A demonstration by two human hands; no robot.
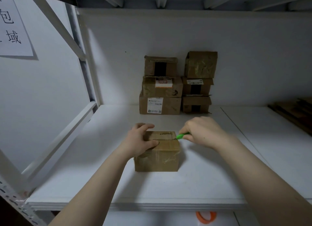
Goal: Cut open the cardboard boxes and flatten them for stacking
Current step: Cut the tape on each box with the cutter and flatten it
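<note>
**On the shelf [84,183]: box [157,158] getting cut at the top**

Under the shelf's front edge an orange ring [206,217] is peeking out. Mid-shelf the box is sitting upright. L hand [140,141] is gripping its top-left corner, fingers curling over the far edge, thumb pressing on the lid. R hand [202,133] is pinching a green cutter [182,135], tip touching the top-right edge. At the back, 2 stacks of boxes [160,90] are standing side by side, 3 each. Flat brown sheets [293,114] are lying far right.

One wide-angle head cam, close in, faces fwd & down over the shelf [211,183] twd its white back wall [185,36].
</note>
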